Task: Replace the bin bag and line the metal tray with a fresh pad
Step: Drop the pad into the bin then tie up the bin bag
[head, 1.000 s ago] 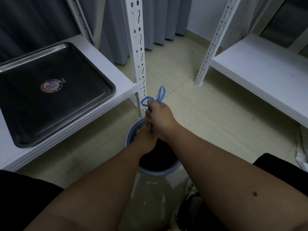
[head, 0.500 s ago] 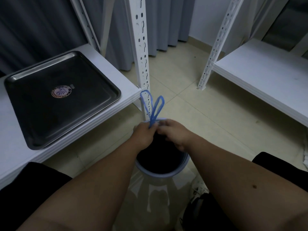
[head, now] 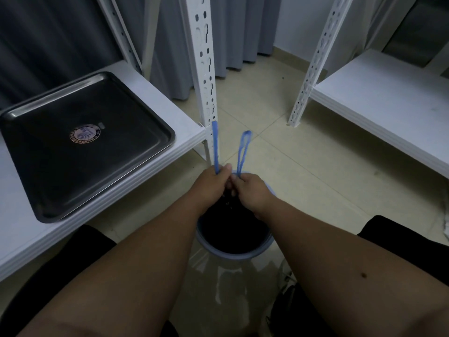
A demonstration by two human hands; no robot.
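From my head camera, my left hand [head: 211, 184] is clenched on one blue drawstring [head: 215, 147] at centre frame, and my right hand [head: 252, 192] is closed around the other loop [head: 243, 152], both strings standing up. My hands touch above the bin [head: 233, 251] at lower centre, with the black bag [head: 233, 224] inside. The tray [head: 80, 142] lies bare on the shelf [head: 184, 122] at left.
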